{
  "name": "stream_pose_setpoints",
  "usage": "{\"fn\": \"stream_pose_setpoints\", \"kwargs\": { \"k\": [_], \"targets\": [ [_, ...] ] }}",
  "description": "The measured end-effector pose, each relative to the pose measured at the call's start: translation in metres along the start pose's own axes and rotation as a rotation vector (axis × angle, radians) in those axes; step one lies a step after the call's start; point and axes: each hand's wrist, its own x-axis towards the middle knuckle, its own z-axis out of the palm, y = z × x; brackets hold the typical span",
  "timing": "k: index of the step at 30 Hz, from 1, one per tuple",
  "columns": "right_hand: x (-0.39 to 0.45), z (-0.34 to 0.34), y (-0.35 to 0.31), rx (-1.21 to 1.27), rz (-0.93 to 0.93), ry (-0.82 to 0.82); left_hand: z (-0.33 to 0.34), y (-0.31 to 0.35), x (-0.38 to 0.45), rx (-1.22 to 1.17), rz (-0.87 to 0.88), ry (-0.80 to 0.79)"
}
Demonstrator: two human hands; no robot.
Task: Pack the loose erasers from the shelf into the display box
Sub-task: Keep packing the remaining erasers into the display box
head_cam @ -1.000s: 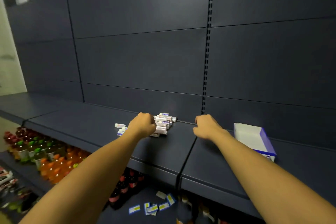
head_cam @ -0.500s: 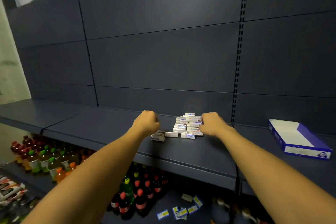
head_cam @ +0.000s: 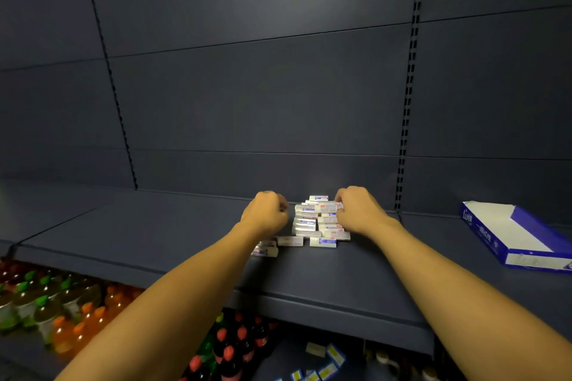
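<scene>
A pile of small white erasers (head_cam: 312, 221) with blue and red labels lies on the dark shelf (head_cam: 185, 241) near the back wall. Three loose erasers (head_cam: 289, 241) lie at its front left. My left hand (head_cam: 266, 213) is curled into a fist right beside the pile's left side; what its fingers hold is hidden. My right hand (head_cam: 359, 212) rests against the pile's right side, its curled fingertips pinching erasers near the top. The blue and white display box (head_cam: 520, 235) lies open on the shelf far right, apart from both hands.
A slotted upright (head_cam: 405, 120) runs up the back wall just right of the pile. Below the shelf stand rows of drink bottles (head_cam: 55, 303), and small packets (head_cam: 325, 362) lie on a lower shelf.
The view has shifted left, so the pile now sits centred. My right hand moved from beside the pile to touching it. My left hand moved closer to the pile's left side.
</scene>
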Motion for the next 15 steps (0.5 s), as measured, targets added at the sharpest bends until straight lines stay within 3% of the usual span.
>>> {"fn": "stream_pose_setpoints", "kwargs": {
  "k": [15],
  "targets": [
    [0.062,0.013,0.040,0.039,-0.039,-0.089,0.035,0.009,0.088,0.206,0.253,-0.217]
  ]
}}
